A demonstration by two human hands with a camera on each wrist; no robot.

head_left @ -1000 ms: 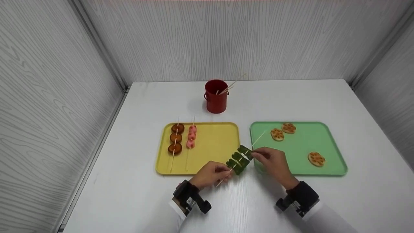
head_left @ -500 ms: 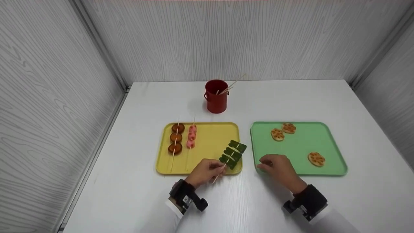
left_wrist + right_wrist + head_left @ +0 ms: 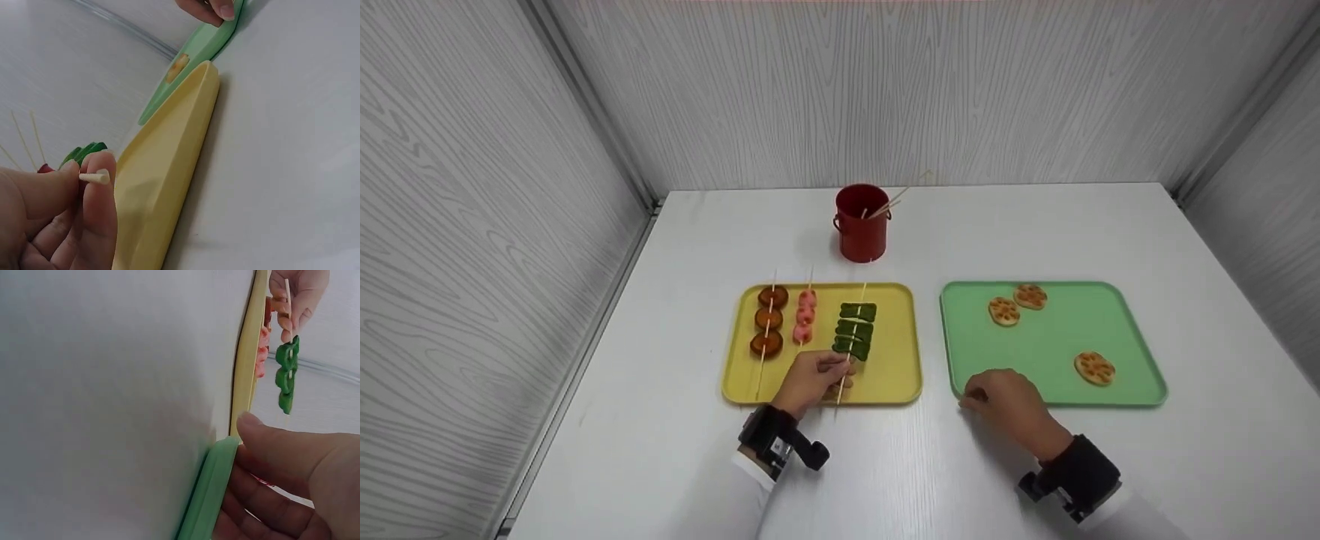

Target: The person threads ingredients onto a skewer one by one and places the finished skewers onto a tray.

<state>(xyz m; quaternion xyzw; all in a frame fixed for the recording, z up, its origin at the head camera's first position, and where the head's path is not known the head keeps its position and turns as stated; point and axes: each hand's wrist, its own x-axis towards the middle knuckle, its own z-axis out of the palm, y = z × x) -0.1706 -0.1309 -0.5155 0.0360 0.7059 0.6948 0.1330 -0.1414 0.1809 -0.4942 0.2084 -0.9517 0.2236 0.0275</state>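
My left hand (image 3: 812, 380) pinches the bare lower end of a skewer (image 3: 842, 391) between thumb and fingers, over the yellow tray (image 3: 891, 382). Several flat green pieces (image 3: 855, 328), leafy or pepper-like, are threaded on it. In the right wrist view the green pieces (image 3: 286, 374) hang above the tray. Left of them on the tray lie a skewer of pink pieces (image 3: 804, 316) and one of brown round slices (image 3: 767, 320). My right hand (image 3: 1009, 405), fingers loosely bent with nothing visible in them, is at the near left corner of the green tray (image 3: 1057, 390); contact is unclear.
Three lotus root slices (image 3: 1094, 368) lie on the green tray. Behind the yellow tray stands a red bucket (image 3: 862, 232) holding several thin sticks (image 3: 896, 198). Pale wood-grain panels enclose the white table (image 3: 915, 480) at the back and sides.
The right hand has let go of the green pieces and drawn back right to the green tray's corner. The left hand has carried the green skewer left over the yellow tray and turned it nearly straight.
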